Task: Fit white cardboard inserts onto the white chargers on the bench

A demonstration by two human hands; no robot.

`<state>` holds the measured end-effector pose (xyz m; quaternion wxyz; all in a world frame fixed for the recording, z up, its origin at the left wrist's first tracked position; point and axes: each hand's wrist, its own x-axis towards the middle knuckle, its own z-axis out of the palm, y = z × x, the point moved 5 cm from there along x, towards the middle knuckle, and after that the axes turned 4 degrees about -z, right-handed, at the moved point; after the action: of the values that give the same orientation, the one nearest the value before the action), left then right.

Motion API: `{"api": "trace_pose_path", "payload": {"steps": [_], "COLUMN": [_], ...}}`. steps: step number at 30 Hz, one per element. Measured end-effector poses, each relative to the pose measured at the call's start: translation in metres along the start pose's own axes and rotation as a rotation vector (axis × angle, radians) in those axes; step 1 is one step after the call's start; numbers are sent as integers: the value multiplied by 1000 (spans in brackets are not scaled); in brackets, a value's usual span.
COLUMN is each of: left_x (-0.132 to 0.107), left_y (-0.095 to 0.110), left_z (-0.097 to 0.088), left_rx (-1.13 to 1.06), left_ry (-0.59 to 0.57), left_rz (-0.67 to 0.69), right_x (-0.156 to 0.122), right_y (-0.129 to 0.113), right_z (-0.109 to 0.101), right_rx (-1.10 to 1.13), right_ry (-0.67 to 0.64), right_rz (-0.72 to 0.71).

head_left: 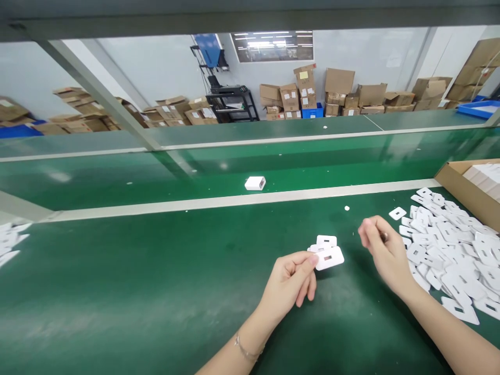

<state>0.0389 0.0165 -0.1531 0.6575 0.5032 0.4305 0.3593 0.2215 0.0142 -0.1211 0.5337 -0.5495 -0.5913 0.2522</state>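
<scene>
My left hand (291, 284) pinches a flat white plate (335, 256) by its left end, between thumb and fingers. The plate has rounded corners and a small rectangular slot. Just behind it on the green table lie a few similar white pieces (326, 240), partly covered by the held one. To the right, my right hand (385, 250) is raised over the table with its fingers curled together; a small dark spot shows by the fingers, and what they hold, if anything, is hidden. Beside that hand spreads a large heap of white slotted plates (455, 245).
A cardboard box (461, 190) with white pieces stands at the far right. More white pieces (10, 242) lie at the left edge. A white block-shaped part (255, 183) sits beyond the pale strip (219, 201). A metal post (101, 99) rises at the left.
</scene>
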Motion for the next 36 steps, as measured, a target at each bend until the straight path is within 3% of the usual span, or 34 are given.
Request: {"api": "trace_pose_path", "payload": {"steps": [3, 8, 13, 18, 22, 27, 32, 36], "left_x": [1, 3, 3, 5, 8, 6, 26, 89], "left_y": [1, -1, -3, -6, -8, -4, 28, 80], "left_z": [-3, -2, -3, -4, -3, -3, -17, -43], "left_rx": [23, 70, 46, 11, 14, 51, 250, 610], "left_ry": [40, 31, 22, -11, -36, 118, 296, 280], "left_rz": [10, -1, -3, -8, -3, 85, 174, 251], "right_x": [-2, -15, -8, -17, -25, -29, -35, -40], "right_y": [-3, -5, -6, -17, -21, -25, -35, -37], "right_z": [0, 27, 16, 26, 32, 28, 24, 25], "right_rx": [22, -38, -94, -451, -600, -564, -521, -556], "right_ry": [-60, -380, -256, -508, -497, -385, -323, -365], "right_rz": [-37, -89, -116, -468, -656, -739, -853, -846]}}
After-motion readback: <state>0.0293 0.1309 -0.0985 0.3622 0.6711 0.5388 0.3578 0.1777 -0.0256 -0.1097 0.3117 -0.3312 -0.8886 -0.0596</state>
